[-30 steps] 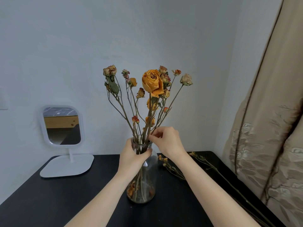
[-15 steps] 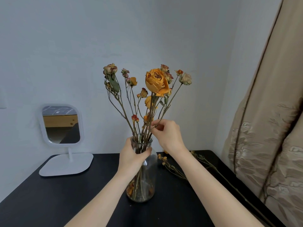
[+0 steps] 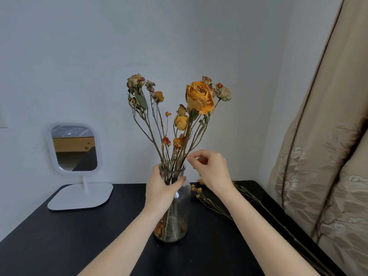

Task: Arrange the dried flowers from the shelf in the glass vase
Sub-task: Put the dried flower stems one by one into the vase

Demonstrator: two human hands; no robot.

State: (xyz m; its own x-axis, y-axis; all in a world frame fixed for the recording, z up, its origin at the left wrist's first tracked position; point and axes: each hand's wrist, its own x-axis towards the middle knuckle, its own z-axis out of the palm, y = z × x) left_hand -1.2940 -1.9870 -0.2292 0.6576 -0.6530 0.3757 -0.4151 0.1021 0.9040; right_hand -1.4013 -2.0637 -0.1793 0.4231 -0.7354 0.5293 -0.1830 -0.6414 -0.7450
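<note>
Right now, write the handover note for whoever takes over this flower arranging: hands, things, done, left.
Left hand grips the neck of the glass vase, which stands upright on the black table.
Right hand is at the stems just above the rim, fingers curled; I cannot tell whether it pinches a stem.
Done: a bunch of dried flowers stands in the vase.
Left: loose stems lie on the table to the right of the vase. Probably add them, then even out the spread.
</note>
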